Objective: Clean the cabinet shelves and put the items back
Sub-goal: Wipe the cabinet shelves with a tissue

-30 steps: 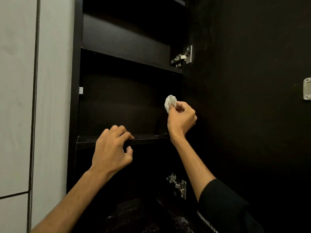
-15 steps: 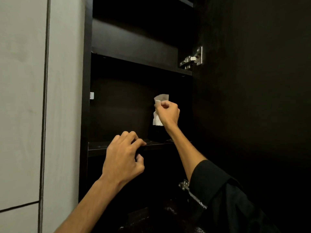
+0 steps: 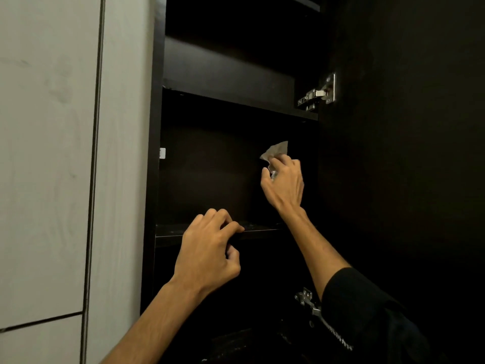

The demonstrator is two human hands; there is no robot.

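Panelling (image 3: 47, 153) in pale wood grain fills the left side, split by a dark vertical seam and a slanted joint low down. Beside it stands the dark cabinet (image 3: 154, 127), its side wall carrying a small white clip (image 3: 162, 153) at the level of the middle compartment. Inside, an upper shelf (image 3: 236, 98) runs across above that compartment, and a lower shelf (image 3: 170, 231) forms its floor (the front edge shows pale specks).

The left hand (image 3: 207, 256) rests at the front edge of the lower shelf, its fingers (image 3: 231, 225) curled over the lip and gripping it, thumb tucked beneath.

Further right, the right hand (image 3: 284, 182) is raised inside the middle compartment, near its right rear corner. Its fingers are pinched around a crumpled white tissue (image 3: 275, 151), a corner of which sticks up above the knuckles. Whether the tissue touches the back wall cannot be told in the dim light. The forearm slopes down to a black sleeve (image 3: 367, 319) at the lower right.

A metal hinge (image 3: 319, 94) sits at the upper shelf's right end, joined to the open dark door (image 3: 406, 153); a second hinge (image 3: 305, 298) shows lower, just beside the sleeve.
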